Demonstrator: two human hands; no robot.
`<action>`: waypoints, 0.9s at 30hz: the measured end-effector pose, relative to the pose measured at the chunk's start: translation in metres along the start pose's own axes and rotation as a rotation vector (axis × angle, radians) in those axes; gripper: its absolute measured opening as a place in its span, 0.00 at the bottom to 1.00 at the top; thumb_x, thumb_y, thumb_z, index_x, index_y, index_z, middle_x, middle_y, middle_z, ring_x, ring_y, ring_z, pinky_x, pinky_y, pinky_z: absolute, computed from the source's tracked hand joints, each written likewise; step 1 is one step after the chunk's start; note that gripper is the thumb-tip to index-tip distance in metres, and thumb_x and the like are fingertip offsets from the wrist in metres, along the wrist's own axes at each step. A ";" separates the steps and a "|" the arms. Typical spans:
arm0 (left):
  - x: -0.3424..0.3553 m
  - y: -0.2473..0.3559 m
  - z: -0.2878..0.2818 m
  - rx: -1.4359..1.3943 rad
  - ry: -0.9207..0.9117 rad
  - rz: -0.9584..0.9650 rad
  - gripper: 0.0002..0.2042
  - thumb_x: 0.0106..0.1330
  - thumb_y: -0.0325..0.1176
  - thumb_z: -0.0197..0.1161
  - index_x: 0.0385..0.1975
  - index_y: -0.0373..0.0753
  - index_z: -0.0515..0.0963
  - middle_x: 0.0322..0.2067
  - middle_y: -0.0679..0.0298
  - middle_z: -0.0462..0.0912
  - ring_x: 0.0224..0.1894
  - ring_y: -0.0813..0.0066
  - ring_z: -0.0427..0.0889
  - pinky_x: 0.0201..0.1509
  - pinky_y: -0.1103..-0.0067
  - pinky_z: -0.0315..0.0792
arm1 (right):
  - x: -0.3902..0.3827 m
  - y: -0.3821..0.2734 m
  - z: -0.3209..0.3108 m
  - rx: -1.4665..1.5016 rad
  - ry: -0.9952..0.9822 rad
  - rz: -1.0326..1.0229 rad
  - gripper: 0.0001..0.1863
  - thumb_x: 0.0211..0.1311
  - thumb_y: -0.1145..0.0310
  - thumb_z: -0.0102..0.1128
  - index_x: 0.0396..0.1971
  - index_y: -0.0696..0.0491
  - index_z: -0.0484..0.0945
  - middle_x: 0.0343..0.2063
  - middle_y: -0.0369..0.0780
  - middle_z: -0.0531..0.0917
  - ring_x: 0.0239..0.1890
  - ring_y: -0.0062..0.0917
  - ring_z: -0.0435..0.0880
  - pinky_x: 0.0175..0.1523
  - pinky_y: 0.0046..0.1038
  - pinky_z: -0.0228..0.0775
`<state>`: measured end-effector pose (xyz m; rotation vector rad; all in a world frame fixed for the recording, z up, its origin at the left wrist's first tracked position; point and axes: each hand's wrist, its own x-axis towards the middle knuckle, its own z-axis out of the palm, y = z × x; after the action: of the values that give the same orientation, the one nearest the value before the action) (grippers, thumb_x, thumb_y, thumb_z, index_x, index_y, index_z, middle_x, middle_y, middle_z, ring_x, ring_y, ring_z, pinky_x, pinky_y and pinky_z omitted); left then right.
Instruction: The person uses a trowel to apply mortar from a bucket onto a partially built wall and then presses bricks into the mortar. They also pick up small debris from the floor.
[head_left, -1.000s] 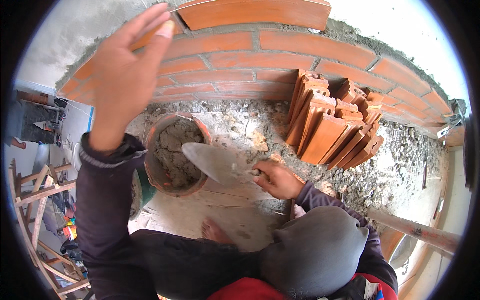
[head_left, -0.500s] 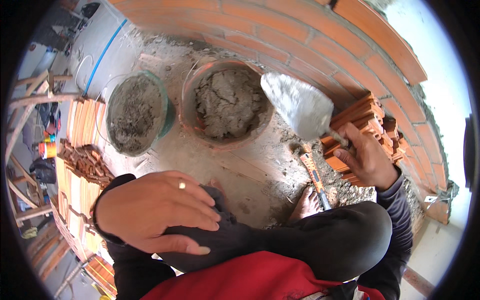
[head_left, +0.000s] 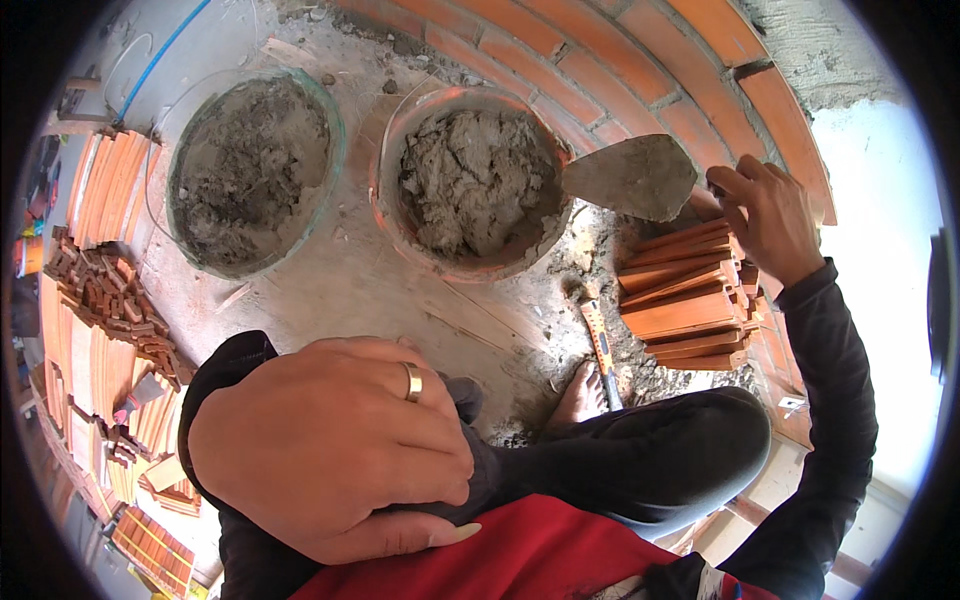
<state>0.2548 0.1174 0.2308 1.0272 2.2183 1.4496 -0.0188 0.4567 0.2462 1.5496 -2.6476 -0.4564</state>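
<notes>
My trowel (head_left: 635, 178) is now standing higher, beyond the brick stack (head_left: 685, 300) at three o'clock, than half a second ago. A careless swing could be clipping the mortar bucket (head_left: 455, 270) at twelve, its rim nearly meeting the trowel's tip at one. At seven, my left hand (head_left: 335, 445) is hiding its palm; whether it's holding anything, I can't tell. Past two, my right hand (head_left: 772, 220) is clutching the trowel, fingers covering the handle.

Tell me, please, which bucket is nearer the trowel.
The orange bucket: the trowel is close to it, while the green bucket stands farther left.
</notes>
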 end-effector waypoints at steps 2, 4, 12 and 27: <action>-0.002 -0.002 -0.001 -0.003 -0.004 0.005 0.11 0.59 0.45 0.74 0.34 0.46 0.86 0.40 0.71 0.89 0.44 0.71 0.86 0.54 0.68 0.75 | 0.014 0.001 -0.006 -0.040 -0.012 -0.053 0.12 0.55 0.76 0.65 0.41 0.52 0.82 0.26 0.42 0.79 0.32 0.39 0.81 0.40 0.42 0.70; -0.005 -0.004 -0.003 -0.003 -0.004 0.011 0.11 0.59 0.45 0.74 0.34 0.46 0.86 0.40 0.72 0.89 0.44 0.72 0.86 0.54 0.69 0.75 | 0.025 0.009 -0.012 -0.092 -0.074 -0.123 0.11 0.56 0.75 0.65 0.40 0.51 0.84 0.27 0.42 0.80 0.32 0.39 0.81 0.40 0.42 0.70; -0.023 -0.001 0.000 0.011 0.036 0.002 0.12 0.60 0.47 0.73 0.34 0.47 0.86 0.41 0.73 0.88 0.44 0.74 0.86 0.55 0.69 0.73 | 0.024 -0.039 0.024 0.373 -0.322 -0.191 0.14 0.55 0.76 0.64 0.43 0.56 0.84 0.31 0.44 0.85 0.33 0.42 0.84 0.41 0.40 0.76; -0.021 0.002 -0.003 0.025 -0.002 0.030 0.13 0.59 0.49 0.73 0.34 0.47 0.86 0.41 0.73 0.88 0.45 0.75 0.86 0.56 0.72 0.72 | 0.058 -0.069 0.024 0.022 -0.111 -0.157 0.07 0.58 0.70 0.65 0.37 0.50 0.84 0.28 0.40 0.82 0.31 0.40 0.83 0.36 0.42 0.73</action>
<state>0.2683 0.1009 0.2313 1.0731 2.2345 1.4365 0.0060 0.3811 0.1978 1.7989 -2.6286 -0.5384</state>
